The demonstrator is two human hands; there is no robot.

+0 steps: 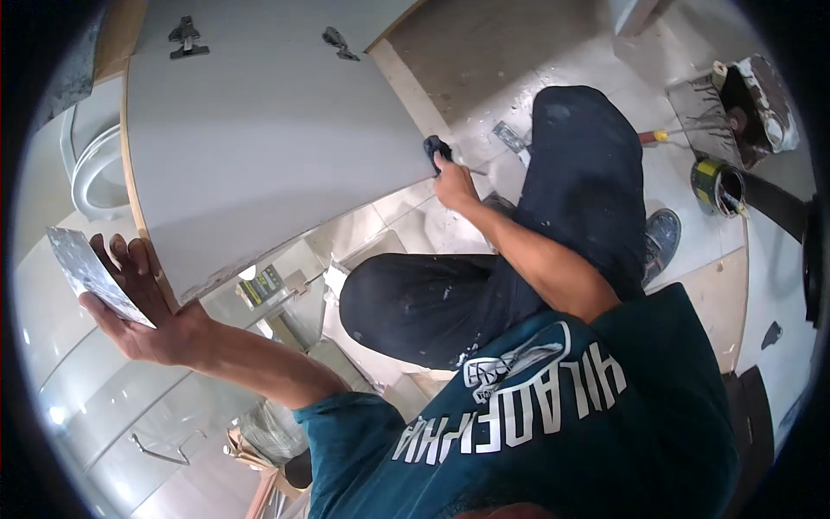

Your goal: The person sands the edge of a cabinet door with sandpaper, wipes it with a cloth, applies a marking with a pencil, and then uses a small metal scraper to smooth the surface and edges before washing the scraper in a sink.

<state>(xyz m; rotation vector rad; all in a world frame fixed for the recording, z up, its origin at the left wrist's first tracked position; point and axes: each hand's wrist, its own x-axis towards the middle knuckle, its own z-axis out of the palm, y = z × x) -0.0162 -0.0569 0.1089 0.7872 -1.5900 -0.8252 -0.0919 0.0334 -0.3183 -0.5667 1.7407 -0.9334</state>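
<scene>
A large light-grey panel [259,130] with wooden edging and two hinges, like a cabinet door, spans the upper left. At its lower left corner my left hand [169,324] is closed on a thin, smeared metal spreader plate [93,277]. The palm side rests close against the panel's edge; whether it also grips the wood I cannot tell. By the panel's right corner my right hand [455,183] closes round a small dark bundle [437,151] that looks like a cloth. My bent knees are beside the panel.
On the floor at right stand an open tin [718,186] and a stained box [718,112], with a red-and-yellow-handled tool [654,137] nearby. Another metal plate [510,136] lies by my knee. A white toilet [99,182] shows at left; wrapped bundles [272,428] are below.
</scene>
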